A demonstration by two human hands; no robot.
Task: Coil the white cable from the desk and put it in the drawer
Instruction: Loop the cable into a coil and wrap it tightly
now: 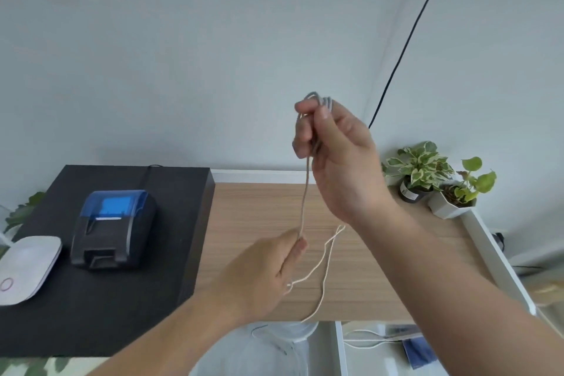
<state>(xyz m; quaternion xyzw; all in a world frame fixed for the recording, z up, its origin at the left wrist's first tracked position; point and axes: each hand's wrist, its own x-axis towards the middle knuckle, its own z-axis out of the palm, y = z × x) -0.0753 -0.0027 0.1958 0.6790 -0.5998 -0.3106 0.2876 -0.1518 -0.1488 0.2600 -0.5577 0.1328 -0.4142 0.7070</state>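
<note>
My right hand (338, 156) is raised above the wooden desk (262, 214) and pinches several folded loops of the thin white cable (305, 192) at their top. The strands hang straight down to my left hand (268, 272), which grips them lower, just above the desk. Below my left hand a loose tail of the cable curls over the desk and drops past its front edge. An open white drawer (338, 342) shows under the desk's front edge, with another white cord and a blue item inside.
A black mat (122, 308) covers the desk's left side, carrying a small black and blue printer (114, 229) and a white flat device (27, 265). Two potted plants (439, 180) stand at the back right corner. A black wire (406, 43) runs down the wall.
</note>
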